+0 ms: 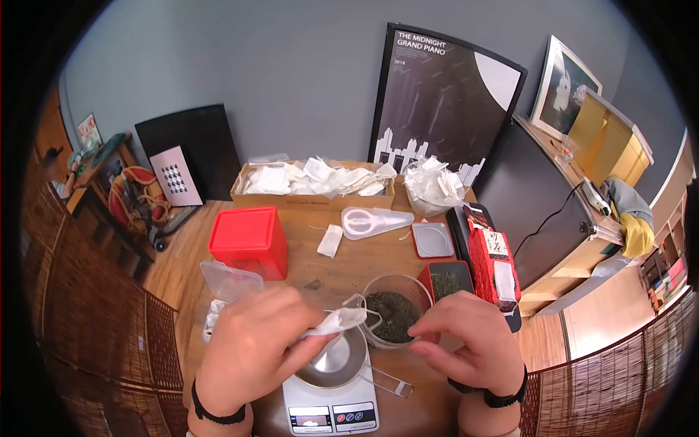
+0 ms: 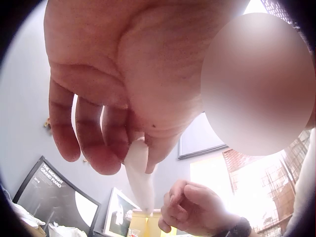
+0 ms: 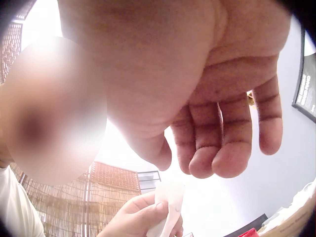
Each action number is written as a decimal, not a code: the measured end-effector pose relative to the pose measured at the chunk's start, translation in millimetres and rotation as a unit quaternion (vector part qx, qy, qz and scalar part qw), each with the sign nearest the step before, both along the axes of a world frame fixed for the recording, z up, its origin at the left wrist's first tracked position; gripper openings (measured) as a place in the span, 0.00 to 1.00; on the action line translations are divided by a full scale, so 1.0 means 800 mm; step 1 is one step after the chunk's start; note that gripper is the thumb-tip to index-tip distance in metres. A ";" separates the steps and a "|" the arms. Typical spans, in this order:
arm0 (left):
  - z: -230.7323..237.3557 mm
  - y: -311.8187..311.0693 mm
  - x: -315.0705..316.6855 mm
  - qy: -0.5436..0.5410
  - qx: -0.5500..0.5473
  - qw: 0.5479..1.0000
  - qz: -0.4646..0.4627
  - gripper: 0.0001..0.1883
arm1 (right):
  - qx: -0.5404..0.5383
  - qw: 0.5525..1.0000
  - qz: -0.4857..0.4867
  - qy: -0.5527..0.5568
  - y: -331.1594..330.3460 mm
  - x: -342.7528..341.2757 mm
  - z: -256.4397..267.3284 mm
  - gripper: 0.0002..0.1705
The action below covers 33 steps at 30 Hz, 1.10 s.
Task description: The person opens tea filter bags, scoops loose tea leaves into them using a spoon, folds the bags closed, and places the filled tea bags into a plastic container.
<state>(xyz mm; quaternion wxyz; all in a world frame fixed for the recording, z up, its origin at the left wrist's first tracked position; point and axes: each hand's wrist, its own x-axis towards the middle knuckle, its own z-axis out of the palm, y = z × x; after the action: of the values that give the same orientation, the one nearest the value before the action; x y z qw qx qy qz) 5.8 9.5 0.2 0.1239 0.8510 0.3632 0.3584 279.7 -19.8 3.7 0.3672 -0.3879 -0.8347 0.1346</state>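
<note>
My left hand (image 1: pixel 255 346) pinches a small white drawstring tea bag (image 1: pixel 344 320) between thumb and fingers, above a round metal bowl (image 1: pixel 338 358). That bowl sits on a white kitchen scale (image 1: pixel 324 400). In the left wrist view the pouch (image 2: pixel 138 173) hangs down from the fingertips. My right hand (image 1: pixel 470 339) hovers at the right side of a clear tub (image 1: pixel 428 297) of dark dried tea leaves (image 1: pixel 389 313). Its fingers are loosely bent, with the thumb apart from them and nothing held, as the right hand (image 3: pixel 217 98) also shows in its wrist view.
A red box (image 1: pixel 251 244) and a lidded clear case (image 1: pixel 231 278) stand left. Behind are a carton (image 1: pixel 313 200) of white pouches, scissors (image 1: pixel 375 222) and a lone tea bag (image 1: pixel 330 240). A red tin (image 1: pixel 448 277) and red tea packet (image 1: pixel 495 266) stand right.
</note>
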 end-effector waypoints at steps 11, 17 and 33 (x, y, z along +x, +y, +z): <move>-0.003 0.003 -0.005 -0.012 0.019 1.000 -0.007 0.10 | -0.050 0.994 -0.081 -0.054 0.006 0.016 -0.009 0.11; 0.000 0.004 -0.008 -0.017 0.022 1.000 0.003 0.09 | -0.151 0.975 -0.152 -0.062 0.022 0.030 -0.026 0.14; 0.004 0.004 -0.014 -0.037 0.018 0.999 0.001 0.09 | -0.252 0.930 -0.144 -0.224 0.030 0.018 -0.041 0.21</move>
<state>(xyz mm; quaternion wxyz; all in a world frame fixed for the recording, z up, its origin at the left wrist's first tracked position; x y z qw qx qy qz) -5.5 13.0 3.7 0.1217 0.8388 0.3525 0.3966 294.3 4.0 -29.5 0.0765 -0.6040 -0.7688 0.1957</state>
